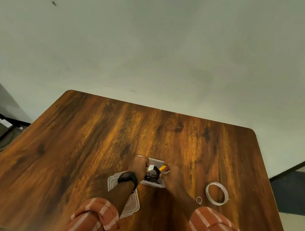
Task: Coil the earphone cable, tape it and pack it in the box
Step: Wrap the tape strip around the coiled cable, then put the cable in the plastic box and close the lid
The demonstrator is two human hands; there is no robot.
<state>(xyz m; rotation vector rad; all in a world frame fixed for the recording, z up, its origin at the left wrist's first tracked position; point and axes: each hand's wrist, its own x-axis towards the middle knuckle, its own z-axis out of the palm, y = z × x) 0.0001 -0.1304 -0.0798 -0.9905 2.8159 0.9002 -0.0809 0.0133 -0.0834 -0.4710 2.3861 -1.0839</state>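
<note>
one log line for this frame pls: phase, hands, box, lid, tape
phase: packing | hands: left and right at coiled black cable over box | box: open | lid: off, under left forearm | tape roll: idle, right of box

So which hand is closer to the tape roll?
The right hand. It is at the box, and the tape roll lies apart on the table to its right. The left hand is at the box's other side, farther from the roll.
</note>
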